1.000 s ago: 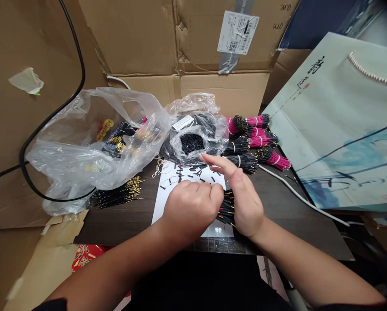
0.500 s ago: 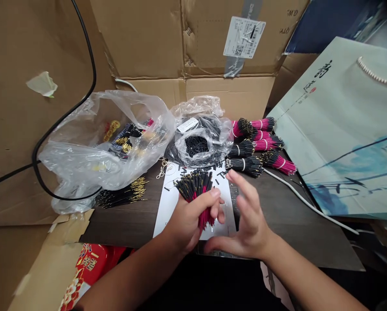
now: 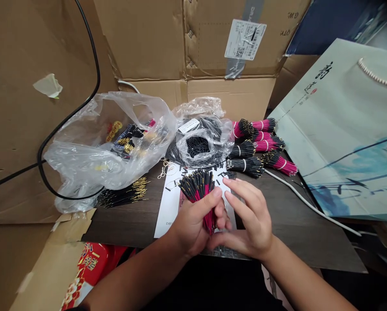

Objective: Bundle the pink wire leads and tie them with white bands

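Observation:
My left hand (image 3: 198,220) is wrapped round a thick bundle of thin pink sticks with black sleeved, gold-tipped ends (image 3: 198,185), the black ends fanning out at the top. My right hand (image 3: 250,220) is open beside it, fingers spread and thumb close to the bundle's lower end; whether the thumb touches is hard to tell. Beneath them lies a white paper sheet (image 3: 165,211) with loose short black tubes scattered along its far part. Just beyond stands an open clear bag of small black tubes (image 3: 197,147).
Several tied bundles of black and pink sticks (image 3: 245,166) lie at the right. At the left are a plastic bag (image 3: 83,151) and a loose pile of black gold-tipped sticks (image 3: 124,192). A white cable (image 3: 313,207), a paper bag (image 3: 348,129) and cardboard boxes (image 3: 148,39) border the table.
The right hand has come slightly nearer the bundle, its fingers less upright. My left hand keeps its grip, shifted slightly right. The whole view has moved a little.

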{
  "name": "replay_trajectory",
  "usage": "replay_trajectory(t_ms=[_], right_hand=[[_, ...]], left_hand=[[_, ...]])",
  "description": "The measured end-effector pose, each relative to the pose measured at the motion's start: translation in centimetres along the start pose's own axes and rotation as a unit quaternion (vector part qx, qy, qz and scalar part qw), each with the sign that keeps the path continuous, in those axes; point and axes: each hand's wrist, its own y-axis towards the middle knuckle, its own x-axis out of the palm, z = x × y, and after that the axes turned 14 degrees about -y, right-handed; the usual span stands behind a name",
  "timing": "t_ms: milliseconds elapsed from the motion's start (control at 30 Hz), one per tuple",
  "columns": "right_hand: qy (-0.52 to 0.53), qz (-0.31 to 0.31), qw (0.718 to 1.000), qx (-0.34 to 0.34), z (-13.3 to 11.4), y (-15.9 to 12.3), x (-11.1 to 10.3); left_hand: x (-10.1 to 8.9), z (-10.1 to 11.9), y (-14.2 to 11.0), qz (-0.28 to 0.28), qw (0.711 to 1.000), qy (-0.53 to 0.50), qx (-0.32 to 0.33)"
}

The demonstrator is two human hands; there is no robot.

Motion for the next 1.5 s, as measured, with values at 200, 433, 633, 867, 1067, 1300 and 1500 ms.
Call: replay_trajectory(t_ms=[200, 433, 633, 867, 1067, 1300, 1500], right_hand=[[-0.011, 0.008, 1.000, 0.017, -0.6, 0.1, 0.0], [0.057, -0.006, 0.995, 0.084, -0.8, 0.3, -0.2], [0.085, -0.111, 0.985, 0.101, -0.7, 1.4, -1.1], [0.062, -0.090, 0.990, 0.085, -0.9, 1.8, -1.3], [0.063, -0.088, 0.990, 0.086, -0.9, 1.6, -1.3], [0.107, -0.077, 0.985, 0.113, -1.2, 1.4, -1.2], [0.174, -0.079, 0.972, 0.137, -1.9, 1.1, -1.3]], left_hand=[[0.0, -0.3, 0.2, 0.018, 1.000, 0.017, 0.005], [-0.2, 0.0, 0.1, -0.046, 0.999, 0.013, -0.006], [-0.6, 0.1, 0.1, -0.061, 0.997, 0.040, -0.024], [-0.4, 0.5, -0.1, -0.079, 0.994, 0.062, -0.036], [-0.1, 0.7, -0.1, -0.071, 0.993, 0.080, -0.045], [-0.2, 0.7, 0.1, -0.092, 0.991, 0.079, -0.049], [-1.4, 0.6, 0.4, -0.193, 0.977, 0.061, -0.072]])
